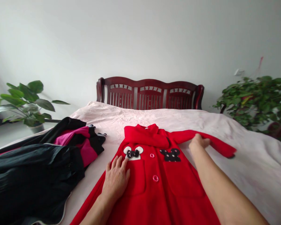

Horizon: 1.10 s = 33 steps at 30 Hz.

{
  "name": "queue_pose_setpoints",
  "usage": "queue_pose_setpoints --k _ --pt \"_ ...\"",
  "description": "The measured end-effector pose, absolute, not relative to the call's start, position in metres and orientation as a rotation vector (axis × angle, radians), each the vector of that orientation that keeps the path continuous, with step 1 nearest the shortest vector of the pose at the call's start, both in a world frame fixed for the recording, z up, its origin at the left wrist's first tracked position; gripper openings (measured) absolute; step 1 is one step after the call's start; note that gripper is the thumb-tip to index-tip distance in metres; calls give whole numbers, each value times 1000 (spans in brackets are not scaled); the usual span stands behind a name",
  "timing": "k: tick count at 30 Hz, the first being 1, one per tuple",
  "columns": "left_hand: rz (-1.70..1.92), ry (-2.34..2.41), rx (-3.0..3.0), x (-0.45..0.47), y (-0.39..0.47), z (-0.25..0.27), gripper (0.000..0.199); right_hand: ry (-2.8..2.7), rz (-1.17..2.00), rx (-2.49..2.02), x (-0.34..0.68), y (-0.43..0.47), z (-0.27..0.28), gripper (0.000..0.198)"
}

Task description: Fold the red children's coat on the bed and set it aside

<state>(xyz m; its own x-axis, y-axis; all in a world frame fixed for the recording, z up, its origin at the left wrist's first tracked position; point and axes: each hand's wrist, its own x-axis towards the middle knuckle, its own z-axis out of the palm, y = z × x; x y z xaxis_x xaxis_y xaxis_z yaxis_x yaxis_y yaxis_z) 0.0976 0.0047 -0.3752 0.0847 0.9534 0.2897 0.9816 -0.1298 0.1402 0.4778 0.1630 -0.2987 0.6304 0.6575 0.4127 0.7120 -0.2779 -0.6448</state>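
Observation:
A small red coat [159, 190] with pink buttons lies front-up on the pale pink bedspread [253, 162]. It bears a white mouse patch with a black bow on its left chest and a black dotted patch on the right. My left hand [115, 179] rests flat on the coat's left front, fingers spread, just below the white patch. My right hand [198, 142] grips the coat's right sleeve [221, 147] near the shoulder; the sleeve stretches out to the right. The left sleeve is folded across the chest under the collar.
A heap of black and magenta clothes [44, 168] lies on the bed's left side. A dark red wooden headboard [150, 93] stands against the white wall. Potted green plants stand at the left [25, 103] and the right [257, 103] of the bed.

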Motion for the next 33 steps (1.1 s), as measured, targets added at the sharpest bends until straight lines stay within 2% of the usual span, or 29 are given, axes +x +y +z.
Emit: queue_pose_setpoints --k 3,9,12,20,27,33 --pt "-486 -2016 -2242 98 5 -376 50 -1066 -143 -2015 441 174 -289 49" --pt "-508 -2013 -2257 97 6 -378 49 -2210 -50 -1898 367 163 -317 51" --pt "-524 -2011 -2257 96 6 -378 49 -2321 6 -1906 357 150 -336 57" --pt "-533 -2038 -2267 96 7 -376 48 -2298 99 -1949 407 103 -347 63" --pt "-548 -2027 -2284 95 3 -373 49 -2018 251 -2077 471 13 -370 64" --pt "-416 -2171 -2195 81 -16 -363 55 -1689 333 -2109 504 -49 -368 54"
